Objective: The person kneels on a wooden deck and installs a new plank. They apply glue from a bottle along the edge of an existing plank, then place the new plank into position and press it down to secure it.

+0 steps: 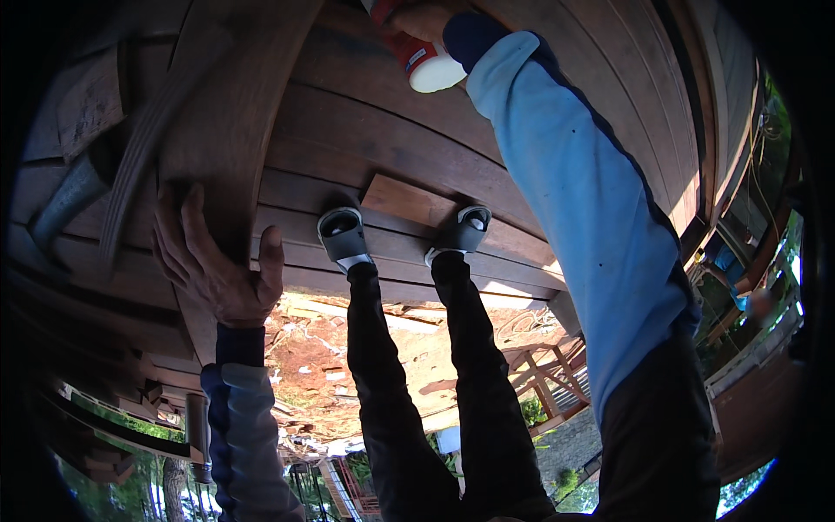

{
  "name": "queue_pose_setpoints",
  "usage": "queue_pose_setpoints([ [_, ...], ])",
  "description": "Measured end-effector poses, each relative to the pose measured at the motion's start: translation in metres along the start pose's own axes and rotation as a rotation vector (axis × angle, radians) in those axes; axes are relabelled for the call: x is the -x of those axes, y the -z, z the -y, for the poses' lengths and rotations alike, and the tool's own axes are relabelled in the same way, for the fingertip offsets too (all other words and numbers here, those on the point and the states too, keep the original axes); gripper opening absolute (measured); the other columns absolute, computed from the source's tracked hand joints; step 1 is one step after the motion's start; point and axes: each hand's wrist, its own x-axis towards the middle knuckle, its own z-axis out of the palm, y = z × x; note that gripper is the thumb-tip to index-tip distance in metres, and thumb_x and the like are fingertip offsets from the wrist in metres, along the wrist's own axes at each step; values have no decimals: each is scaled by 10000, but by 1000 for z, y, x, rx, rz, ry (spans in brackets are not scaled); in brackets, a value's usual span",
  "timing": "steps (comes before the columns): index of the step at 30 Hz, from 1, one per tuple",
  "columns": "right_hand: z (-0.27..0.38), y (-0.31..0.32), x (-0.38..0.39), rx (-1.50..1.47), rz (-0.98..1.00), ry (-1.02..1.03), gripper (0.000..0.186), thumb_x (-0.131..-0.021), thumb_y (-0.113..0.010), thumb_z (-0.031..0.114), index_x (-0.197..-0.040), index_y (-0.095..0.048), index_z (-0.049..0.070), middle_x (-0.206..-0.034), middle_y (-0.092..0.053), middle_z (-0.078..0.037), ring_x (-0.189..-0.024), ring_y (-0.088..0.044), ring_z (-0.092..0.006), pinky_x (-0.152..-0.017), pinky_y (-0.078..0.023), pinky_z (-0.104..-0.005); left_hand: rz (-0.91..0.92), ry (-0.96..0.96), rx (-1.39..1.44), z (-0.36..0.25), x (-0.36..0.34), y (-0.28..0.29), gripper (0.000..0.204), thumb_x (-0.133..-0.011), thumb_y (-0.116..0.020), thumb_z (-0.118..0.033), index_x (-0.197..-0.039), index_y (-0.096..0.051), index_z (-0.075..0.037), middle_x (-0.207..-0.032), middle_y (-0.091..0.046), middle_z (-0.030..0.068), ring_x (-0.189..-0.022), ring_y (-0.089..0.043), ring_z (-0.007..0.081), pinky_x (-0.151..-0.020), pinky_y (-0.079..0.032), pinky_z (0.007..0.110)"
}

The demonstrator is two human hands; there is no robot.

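**Red bottle in the right hand, left palm flat on a curved plank**

While the right hand (417, 16) reaches far out at the top edge of the view, it closes around a red bottle with a white end (426, 63), the fingers wrapped over its upper part; only the lower part of the hand shows, so how tightly it grips cannot be told. The white end sticks out below the fingers, just above the dark wooden planks (391, 148). From that grip the light-blue sleeve with a dark cuff (574, 183) runs back and down toward the person's body.

Well away from the bottle, on the opposite side, the left hand (217, 261) lies open and flat, fingers spread and thumb out, pressed against a long curved wooden plank (230, 104) and holding nothing. Its blue sleeve (243, 418) comes in from the lower edge.

Between the two hands, nearer the left palm than the bottle, two feet in grey and black slide sandals (344, 237) stand on the planks, dark trouser legs (391, 391) leading from them. A short, lighter board (409, 202) lies between and partly under the sandals. Beyond the planks' edge, reddish ground with wood scraps (322, 348) shows.
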Motion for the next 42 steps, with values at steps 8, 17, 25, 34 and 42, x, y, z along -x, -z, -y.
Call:
queue_pose_setpoints([
  [8, -9, -4, -4, 220, -142, 31, 353, -722, -717, 272, -1027, -691, 98, -934, -696, -195, -919, -680, -313, -755, -542, -402, 13, 3, -11, 0, 0, 2, 767, -856, -452, -620, -1379, -423, -59, -1415, -394, 231, -1307, -374, 397, -1059, -272, 546],
  [17, -30, -9, 3, -19, 112, -59, 708, -631, -807, 431, -1165, -590, 20, -1007, -671, -134, -820, -668, -232, -731, -539, -348, 32, 4, -8, -3, -2, 4, 756, -859, -469, -607, -1379, -411, -61, -1414, -391, 228, -1310, -365, 396, -1055, -271, 554],
  [25, -18, -1, 14, -82, 235, -136, 732, -637, -786, 371, -1254, -556, 52, -1116, -648, -153, -962, -654, -277, -842, -526, -384, 35, 10, 1, -1, 0, 4, 757, -851, -484, -603, -1378, -412, -64, -1423, -382, 222, -1314, -355, 402, -1056, -272, 558],
  [34, -14, -4, 7, 263, 32, -12, 625, -596, -782, 389, -1055, -676, -21, -972, -692, -211, -828, -697, -295, -768, -545, -352, 8, -2, -18, -1, -1, 2, 741, -859, -469, -597, -1372, -427, -62, -1421, -396, 219, -1311, -369, 388, -1066, -268, 542],
  [42, -3, 6, 10, 354, 92, -25, 611, -617, -762, 402, -1081, -680, 13, -1000, -690, -205, -886, -689, -295, -808, -535, -352, 9, -3, -9, 0, 1, 2, 737, -875, -440, -600, -1378, -424, -62, -1424, -388, 228, -1310, -370, 398, -1059, -276, 550],
])
